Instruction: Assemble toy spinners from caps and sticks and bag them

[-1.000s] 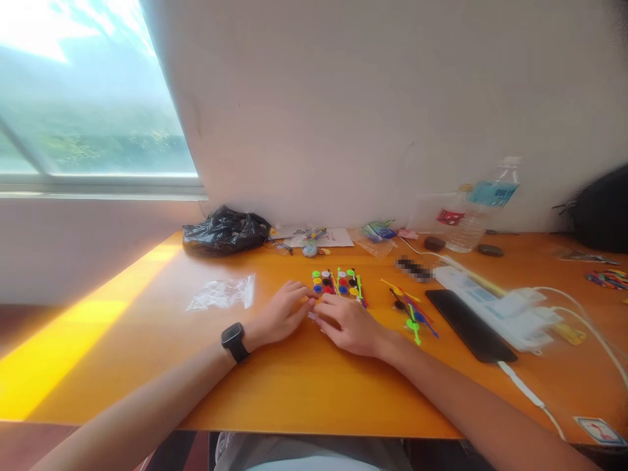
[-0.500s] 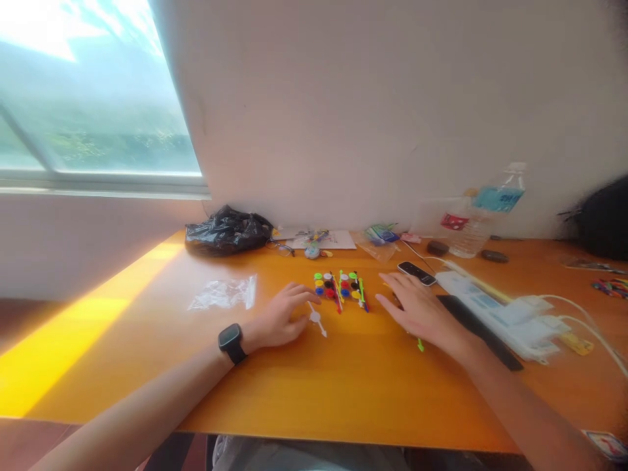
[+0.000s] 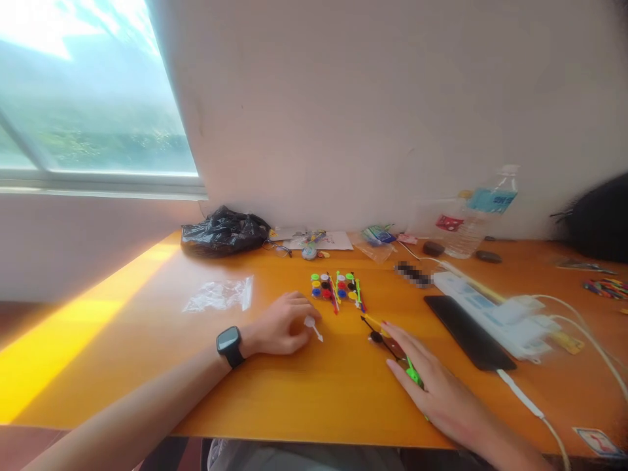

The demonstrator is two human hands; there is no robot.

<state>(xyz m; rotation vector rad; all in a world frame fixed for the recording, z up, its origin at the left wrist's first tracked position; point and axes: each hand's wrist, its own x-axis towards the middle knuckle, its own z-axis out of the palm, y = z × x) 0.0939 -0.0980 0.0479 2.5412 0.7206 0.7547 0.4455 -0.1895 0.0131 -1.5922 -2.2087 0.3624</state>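
Note:
My left hand [image 3: 287, 324] rests low over the table with its fingers curled around a white arrow spinner [image 3: 310, 322], whose pointed end sticks out beyond the fingertips. My right hand [image 3: 424, 369] is held open with fingers stretched out. Beneath and beside it lie a black arrow spinner [image 3: 376, 336] and a bright green piece [image 3: 413, 373], both partly covered by the fingers. Between and beyond both hands sit small coloured discs [image 3: 326, 286] in rows, with coloured arrow sticks [image 3: 360, 294] laid alongside them.
To the left lies a clear plastic bag [image 3: 218, 294], with a black bag [image 3: 226, 232] behind it. On the right are a black phone [image 3: 468, 330], a white power strip [image 3: 481, 307] with cables and a plastic bottle [image 3: 464, 235]. Papers [image 3: 338, 241] lie by the wall.
My right hand has moved toward me, uncovering the black spinner and the phone. My left fingers have closed over the white spinner's upper part.

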